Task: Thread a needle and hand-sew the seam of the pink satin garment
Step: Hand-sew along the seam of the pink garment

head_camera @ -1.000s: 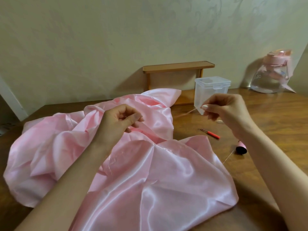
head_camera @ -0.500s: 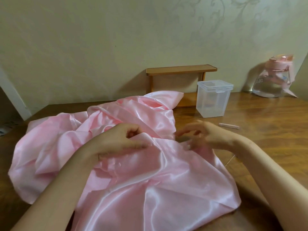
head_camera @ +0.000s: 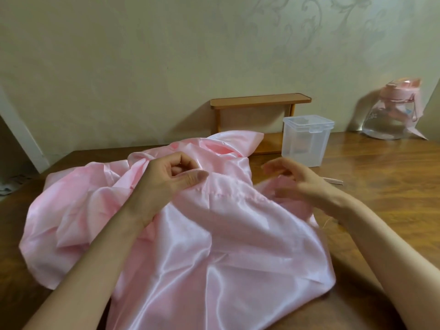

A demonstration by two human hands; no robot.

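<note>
on the brown table (head_camera: 381,206) lies the shiny pink cloth (head_camera: 214,258). the left hand (head_camera: 166,184) pinches it at the seam (head_camera: 228,192) with thumb and curled fingers. the right hand (head_camera: 302,184) is blurry by the seam's other end, so i cannot tell if it holds anything.

The satin garment (head_camera: 214,246) is soft pink all over. It has shiny white gleams where light hits the folds and darker pink in the creases. The counter (head_camera: 381,198) is warm brown wood with thin darker stripes running through it. The wall (head_camera: 142,67) is pale cream with a hint of green, and faint grey swirls and leaves curl over its upper right part. The little shelf (head_camera: 260,100) is orange-brown. The box (head_camera: 304,144) is see-through and milky white. The bottle (head_camera: 383,122) is clear with a pink lid (head_camera: 400,91).
</note>
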